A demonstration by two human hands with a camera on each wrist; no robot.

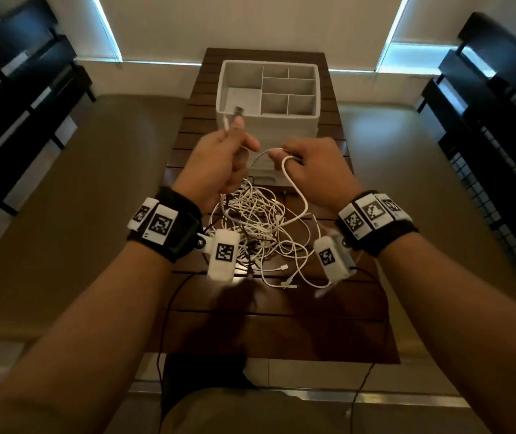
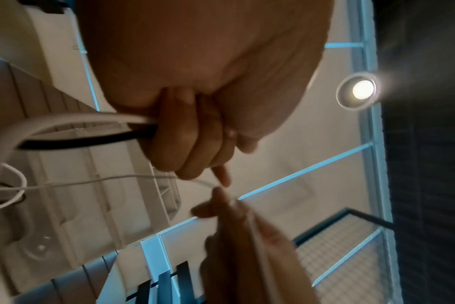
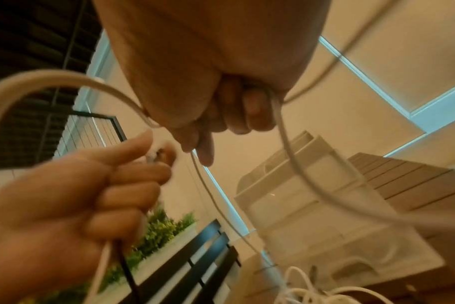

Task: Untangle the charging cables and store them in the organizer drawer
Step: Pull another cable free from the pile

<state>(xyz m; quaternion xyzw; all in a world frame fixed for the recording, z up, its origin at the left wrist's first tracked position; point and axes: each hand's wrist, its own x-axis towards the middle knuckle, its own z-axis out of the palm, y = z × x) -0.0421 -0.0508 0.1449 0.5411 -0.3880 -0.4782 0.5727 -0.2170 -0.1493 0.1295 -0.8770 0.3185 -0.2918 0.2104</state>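
I had both hands raised above the dark brown slatted wooden surface [image 1: 284,327], between the near tangle and the far box. My left hand [image 1: 216,170] was curled into a fist around a white charging cable and a black one; the left wrist view showed both cords [image 2: 91,131] running out from under the curled fingers [image 2: 185,144]. A grey metal plug end [image 1: 238,111] stuck up past that hand's fingertips, in line with the box's near left corner. My right hand [image 1: 316,170] was closed too, its fingers curled round a thicker white cable [image 1: 297,189] that looped down from the fist toward the heap. A thin white strand [image 1: 264,151] ran between the two hands.

The tangled pile of white charging cables [image 1: 263,233], with a few dark cords mixed in, lay on the surface below and between my wrists, with loose connector ends [image 1: 288,285] trailing toward the near edge. None of it was in the organizer.

The white plastic organizer box [image 1: 267,119] stood on the far part of the surface, its top tray split by dividers into one large left compartment and several smaller ones to the right. A drawer front with a recessed handle [image 3: 356,269] showed lower down in the right wrist view; I could not tell whether it was pulled out.
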